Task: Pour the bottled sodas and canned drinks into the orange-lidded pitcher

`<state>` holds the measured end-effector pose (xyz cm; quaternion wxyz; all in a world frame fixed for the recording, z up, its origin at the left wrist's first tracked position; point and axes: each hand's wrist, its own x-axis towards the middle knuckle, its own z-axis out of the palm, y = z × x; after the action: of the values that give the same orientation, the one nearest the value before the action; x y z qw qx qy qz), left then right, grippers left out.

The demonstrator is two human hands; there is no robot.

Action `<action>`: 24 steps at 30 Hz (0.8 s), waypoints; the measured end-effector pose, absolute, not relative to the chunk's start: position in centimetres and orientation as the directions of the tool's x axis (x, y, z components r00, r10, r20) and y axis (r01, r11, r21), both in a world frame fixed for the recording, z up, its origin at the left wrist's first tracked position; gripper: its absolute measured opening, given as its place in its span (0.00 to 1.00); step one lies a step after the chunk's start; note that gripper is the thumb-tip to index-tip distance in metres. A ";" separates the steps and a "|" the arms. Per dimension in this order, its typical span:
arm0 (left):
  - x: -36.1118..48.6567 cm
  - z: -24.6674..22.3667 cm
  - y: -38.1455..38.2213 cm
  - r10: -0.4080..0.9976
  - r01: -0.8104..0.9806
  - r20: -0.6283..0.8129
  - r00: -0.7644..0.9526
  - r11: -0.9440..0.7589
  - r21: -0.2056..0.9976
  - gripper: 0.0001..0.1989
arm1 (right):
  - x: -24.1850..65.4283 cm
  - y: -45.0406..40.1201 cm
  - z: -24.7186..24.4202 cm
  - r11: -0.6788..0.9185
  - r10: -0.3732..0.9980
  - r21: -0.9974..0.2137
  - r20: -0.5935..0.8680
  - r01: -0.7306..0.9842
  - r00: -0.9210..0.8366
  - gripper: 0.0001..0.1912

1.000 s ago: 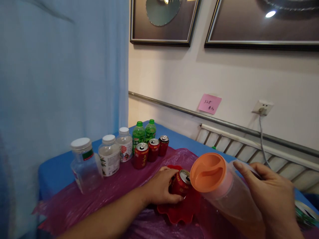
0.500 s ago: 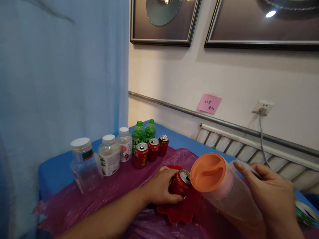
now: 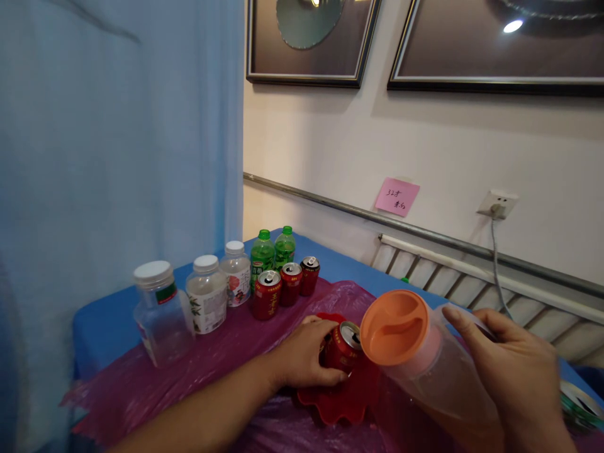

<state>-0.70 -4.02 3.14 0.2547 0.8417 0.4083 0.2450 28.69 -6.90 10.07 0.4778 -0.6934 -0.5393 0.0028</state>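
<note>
My left hand (image 3: 311,352) is wrapped round a red can (image 3: 343,347) that stands, slightly tilted in view, over a red scalloped dish (image 3: 337,396). In my right hand (image 3: 514,365) is the handle of a clear plastic pitcher (image 3: 453,384) with an orange lid (image 3: 395,327). The pitcher leans to the left, its lid beside the can's top. Brownish-looking liquid shows inside it. Whether any liquid is flowing into the can cannot be made out.
Three red cans (image 3: 267,294), two green bottles (image 3: 263,251) and three clear jars with white lids (image 3: 206,294) stand on the left. Purple plastic sheeting (image 3: 226,358) lies over the blue table cover (image 3: 108,321). A green can (image 3: 580,406) is at the right edge; a radiator (image 3: 434,277) stands behind.
</note>
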 end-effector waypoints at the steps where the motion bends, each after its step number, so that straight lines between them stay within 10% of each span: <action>1: -0.7 3.1 -4.0 0.812 0.563 0.204 0.546 -0.537 0.628 0.34 | 28.7 -6.9 10.1 0.036 0.750 -0.669 0.509 0.742 0.422 0.31; 24: -0.8 2.9 -3.9 0.814 0.566 0.206 0.543 -0.537 0.626 0.33 | 28.9 -6.9 9.8 0.024 0.756 -0.684 0.490 0.729 0.435 0.30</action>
<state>-0.77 -3.90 2.88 0.2524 0.8414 0.4099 0.2456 28.95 -6.92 9.81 0.4793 -0.6983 -0.5315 0.0141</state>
